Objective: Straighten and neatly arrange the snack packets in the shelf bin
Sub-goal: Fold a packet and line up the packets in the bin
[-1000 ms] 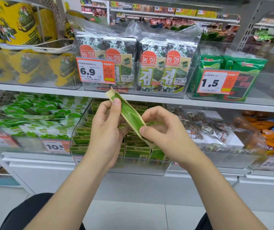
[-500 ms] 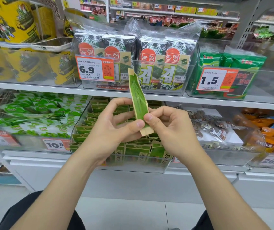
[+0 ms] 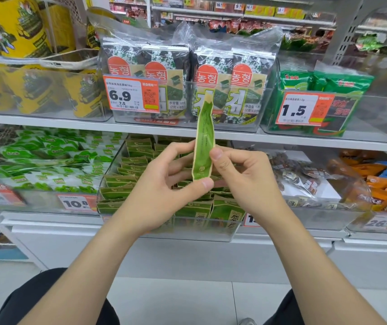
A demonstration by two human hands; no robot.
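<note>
A slim green snack packet (image 3: 203, 139) with tan edges stands upright in front of the shelf, seen edge-on. My left hand (image 3: 162, 193) pinches its lower end between thumb and fingers. My right hand (image 3: 244, 181) pinches its right edge near the middle. Behind and below my hands sits a clear shelf bin (image 3: 164, 233) on the lower shelf, filled with several matching green packets (image 3: 138, 165) in rows, partly hidden by my hands.
Seaweed packs (image 3: 187, 78) with a 6.9 price tag stand in the bin above. Green-and-white packets (image 3: 47, 165) fill the left bin, nut bags (image 3: 305, 177) and orange packets (image 3: 380, 181) lie to the right. Yellow bags (image 3: 7, 26) stand at the upper left. My knees show below.
The packet has swung from tilted up-left to upright, then shifted a little right. My left hand slid from its upper part down to its lower end. My right hand moved up its edge.
</note>
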